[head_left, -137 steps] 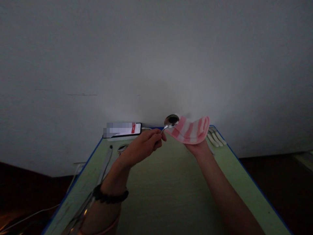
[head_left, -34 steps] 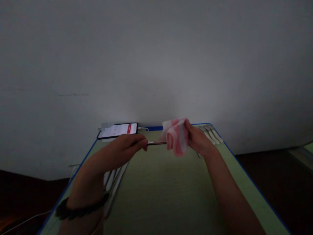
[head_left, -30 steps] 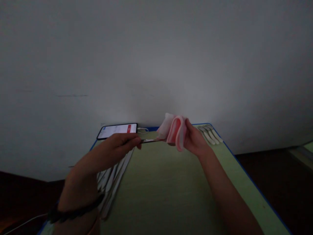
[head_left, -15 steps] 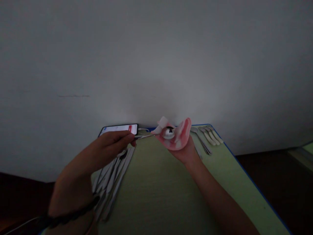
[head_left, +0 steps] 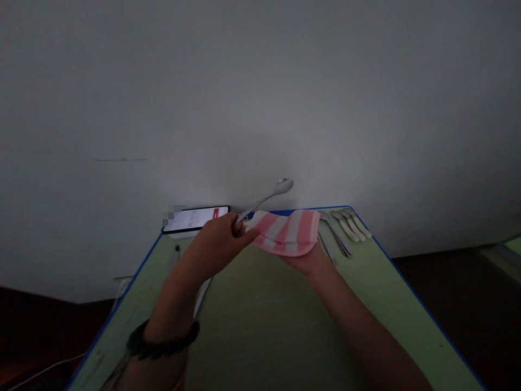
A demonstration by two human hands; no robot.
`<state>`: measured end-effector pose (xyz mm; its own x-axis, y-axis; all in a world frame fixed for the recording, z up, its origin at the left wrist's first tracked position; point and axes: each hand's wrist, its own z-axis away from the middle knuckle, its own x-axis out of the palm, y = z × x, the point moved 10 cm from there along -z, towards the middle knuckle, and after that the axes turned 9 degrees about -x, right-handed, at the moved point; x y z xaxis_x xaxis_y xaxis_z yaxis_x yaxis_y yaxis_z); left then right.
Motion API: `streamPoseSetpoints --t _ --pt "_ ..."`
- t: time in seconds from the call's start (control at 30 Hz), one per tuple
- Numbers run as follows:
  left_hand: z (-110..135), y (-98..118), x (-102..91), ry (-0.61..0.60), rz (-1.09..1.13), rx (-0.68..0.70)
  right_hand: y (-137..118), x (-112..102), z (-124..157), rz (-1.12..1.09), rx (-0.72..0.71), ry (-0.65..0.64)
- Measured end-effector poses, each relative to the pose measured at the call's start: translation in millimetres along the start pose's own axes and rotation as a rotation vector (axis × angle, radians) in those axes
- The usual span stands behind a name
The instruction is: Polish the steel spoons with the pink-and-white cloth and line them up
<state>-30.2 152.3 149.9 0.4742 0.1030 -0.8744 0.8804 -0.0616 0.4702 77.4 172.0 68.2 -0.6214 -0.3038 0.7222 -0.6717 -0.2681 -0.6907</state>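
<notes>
My left hand [head_left: 222, 241] grips the handle of a metal spoon [head_left: 272, 194], which slants up and to the right with its bowl raised above the cloth. My right hand [head_left: 307, 259] is palm up beneath a pink and white striped cloth [head_left: 287, 231] that lies spread flat over it; the fingers are hidden under the cloth. Both hands hover over the far half of a green table [head_left: 268, 320] with a blue edge. A dark bead bracelet [head_left: 163, 342] is on my left wrist.
A lit phone [head_left: 195, 218] lies at the table's far left, a white cable plugged into it. Several pieces of cutlery [head_left: 345, 227] with pale handles lie at the far right. More metal cutlery [head_left: 201, 296] lies along the left side, partly behind my left arm. A plain wall stands behind.
The spoon has come out of the cloth and its bowl has risen above it. The cloth, cupped round the bowl half a second ago, now lies flat on my right palm.
</notes>
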Motion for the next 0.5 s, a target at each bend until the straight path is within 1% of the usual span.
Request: streamPoseSetpoints --t 0.1,0.2,0.27,0.33,0.5 --pt "-4 3 22.2 -0.084 0.063 0.047 4 7 1 -0.092 0.061 -0.013" --pt "-8 2 35.6 -0.126 0.082 0.076 4 6 2 -0.127 0.072 0.011" --pt "-11 0 41.3 -0.148 0.108 0.089 3 5 2 -0.137 0.061 0.013" --pt "-12 -1 45.0 -0.163 0.129 0.095 5 7 0 -0.121 0.057 -0.021" --pt "-12 1 48.4 -0.182 0.146 0.111 9 17 -4 -0.052 0.031 -0.176"
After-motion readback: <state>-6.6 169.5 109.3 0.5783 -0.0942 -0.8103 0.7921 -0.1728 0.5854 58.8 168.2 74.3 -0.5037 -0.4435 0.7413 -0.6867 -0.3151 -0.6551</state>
